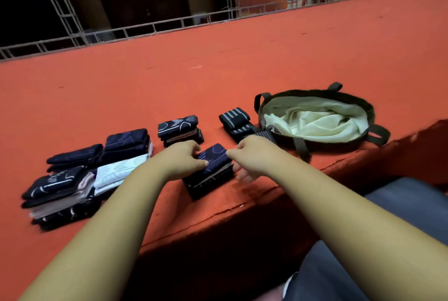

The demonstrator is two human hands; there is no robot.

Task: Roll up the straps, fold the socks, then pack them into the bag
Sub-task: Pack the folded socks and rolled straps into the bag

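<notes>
A stack of folded dark socks [213, 169] lies near the front edge of the red carpeted platform [218, 77]. My left hand [181, 159] grips its left side, thumb on the top sock. My right hand [251, 155] holds its right side, thumb at the top edge and fingers curled down the side. Rolled black straps with grey stripes [235, 121] lie just behind my right hand, touching the bag. The dark bag [364, 106] lies open at the right and shows a cream lining. Another folded sock stack [180, 128] sits behind my left hand.
Several more folded sock piles lie to the left: dark ones [127, 142] [75, 156], a white one [118, 172] and a mixed stack [58, 194]. The platform's front edge [230, 211] drops off toward my knees. A metal railing [145, 29] lines the far edge.
</notes>
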